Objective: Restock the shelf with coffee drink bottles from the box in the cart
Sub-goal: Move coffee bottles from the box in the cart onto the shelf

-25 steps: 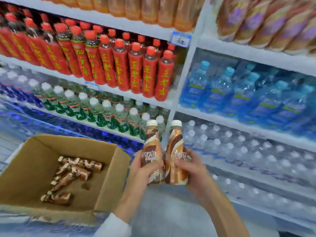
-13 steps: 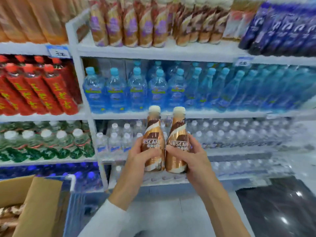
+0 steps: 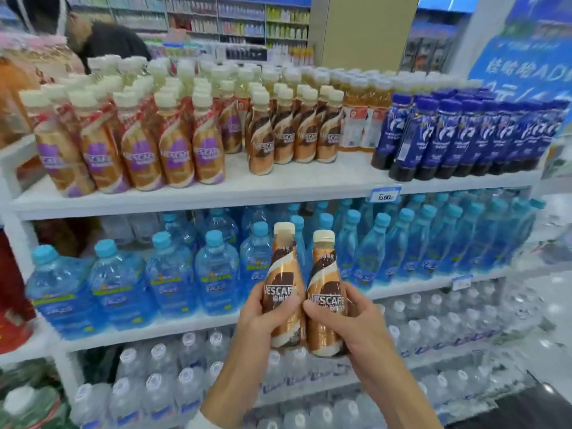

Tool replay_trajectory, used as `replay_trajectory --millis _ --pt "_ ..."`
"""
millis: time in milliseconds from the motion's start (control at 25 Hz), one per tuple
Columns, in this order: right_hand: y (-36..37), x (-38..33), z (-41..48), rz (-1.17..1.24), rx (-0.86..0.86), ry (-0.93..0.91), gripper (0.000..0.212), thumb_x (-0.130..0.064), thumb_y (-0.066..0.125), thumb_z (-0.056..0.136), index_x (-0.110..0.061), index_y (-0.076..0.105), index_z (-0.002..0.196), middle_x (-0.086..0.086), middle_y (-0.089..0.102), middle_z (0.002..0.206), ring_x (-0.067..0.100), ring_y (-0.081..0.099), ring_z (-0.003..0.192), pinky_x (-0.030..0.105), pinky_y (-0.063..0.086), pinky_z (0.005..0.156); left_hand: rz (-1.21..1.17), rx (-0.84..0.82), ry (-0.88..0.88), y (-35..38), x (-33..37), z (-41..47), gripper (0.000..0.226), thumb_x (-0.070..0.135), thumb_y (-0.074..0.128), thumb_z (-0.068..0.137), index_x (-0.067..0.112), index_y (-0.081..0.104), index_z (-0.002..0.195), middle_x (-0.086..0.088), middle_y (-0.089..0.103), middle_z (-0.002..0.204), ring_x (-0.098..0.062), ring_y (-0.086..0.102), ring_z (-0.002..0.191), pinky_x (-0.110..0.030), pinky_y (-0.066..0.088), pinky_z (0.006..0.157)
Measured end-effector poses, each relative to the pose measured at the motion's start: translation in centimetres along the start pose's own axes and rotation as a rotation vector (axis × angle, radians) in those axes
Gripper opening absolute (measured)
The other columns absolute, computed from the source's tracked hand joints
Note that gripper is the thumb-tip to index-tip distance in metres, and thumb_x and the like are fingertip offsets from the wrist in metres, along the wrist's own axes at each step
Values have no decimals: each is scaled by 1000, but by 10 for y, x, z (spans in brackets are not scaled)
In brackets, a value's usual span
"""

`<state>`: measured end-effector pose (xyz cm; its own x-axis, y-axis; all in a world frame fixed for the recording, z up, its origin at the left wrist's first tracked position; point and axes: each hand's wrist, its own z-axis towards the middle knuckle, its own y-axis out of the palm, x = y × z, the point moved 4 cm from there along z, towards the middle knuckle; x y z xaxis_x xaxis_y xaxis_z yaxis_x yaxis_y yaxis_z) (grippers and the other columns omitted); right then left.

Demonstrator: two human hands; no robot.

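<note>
My left hand (image 3: 263,317) grips a brown-and-cream coffee bottle (image 3: 283,274), upright with a cream cap. Beside it my right hand (image 3: 356,320) grips a second matching coffee bottle (image 3: 325,274); the two bottles touch side by side in front of the blue water shelf. On the top shelf (image 3: 278,184) stands a short row of the same brown coffee bottles (image 3: 294,134), between purple-labelled coffee bottles (image 3: 139,150) on the left and orange-labelled bottles on the right. The box and cart are out of view.
Dark blue bottles (image 3: 464,140) fill the top shelf's right end. Blue-capped water bottles (image 3: 154,274) fill the middle shelf, clear white-capped water bottles (image 3: 185,382) the lower ones. A price tag (image 3: 385,196) hangs on the top shelf's edge. A person (image 3: 105,41) stands behind the shelving.
My view has swung up and right from the box to the top shelf. Both hands still carry the two bottles, held a little higher against the shelves.
</note>
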<state>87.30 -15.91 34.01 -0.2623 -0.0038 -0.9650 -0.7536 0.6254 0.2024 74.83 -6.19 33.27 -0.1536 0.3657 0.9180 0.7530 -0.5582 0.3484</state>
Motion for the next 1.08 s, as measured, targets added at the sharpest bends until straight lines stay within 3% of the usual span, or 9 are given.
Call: replay_trajectory --millis 160,360,440,560,640,800,1080 --pt "-4 -45 68 -84 -18 -79 52 -15 91 65 -13 69 113 9 78 105 28 75 97 42 59 85 32 -39 84 15 35 69 48 22 80 71 17 64 116 -10 76 109 -28 74 99 -41 57 82" --pt "-2 -104 130 -132 -12 -232 46 -11 87 71 -13 70 113 5 79 101 24 75 96 34 62 80 266 -49 294 39 101 122 35 10 77 84 25 66 114 4 77 101 -10 73 93 -20 57 75" --pt "2 -126 154 -146 5 -321 51 -11 88 72 -18 68 119 1 78 104 21 75 97 31 61 79 307 -36 367 50 124 148 38 6 75 86 27 65 116 7 77 102 -10 73 96 -27 58 84" --pt "9 -149 191 -177 74 -442 62 -15 91 71 -23 65 126 -6 77 105 13 74 97 31 61 81 379 62 467 63 147 190 41 16 74 85 29 62 122 10 74 109 -10 70 104 -40 56 96" --pt "9 -158 215 -188 85 -477 62 -15 92 70 -22 66 125 -7 77 106 10 73 99 30 61 85 431 129 482 68 154 214 51 20 72 85 28 55 133 10 70 120 -10 65 112 -42 52 102" --pt "3 -160 252 -276 5 -494 42 -13 90 72 -21 72 109 -8 78 99 7 73 94 29 61 84 519 216 444 67 146 242 68 22 74 87 25 41 147 7 58 139 -12 55 127 -43 46 110" --pt "-8 -147 280 -278 -80 -504 57 -17 90 74 -21 65 125 -9 75 114 6 70 106 32 57 96 527 337 516 71 126 242 64 18 75 89 29 45 144 17 60 131 0 56 123 -31 46 109"
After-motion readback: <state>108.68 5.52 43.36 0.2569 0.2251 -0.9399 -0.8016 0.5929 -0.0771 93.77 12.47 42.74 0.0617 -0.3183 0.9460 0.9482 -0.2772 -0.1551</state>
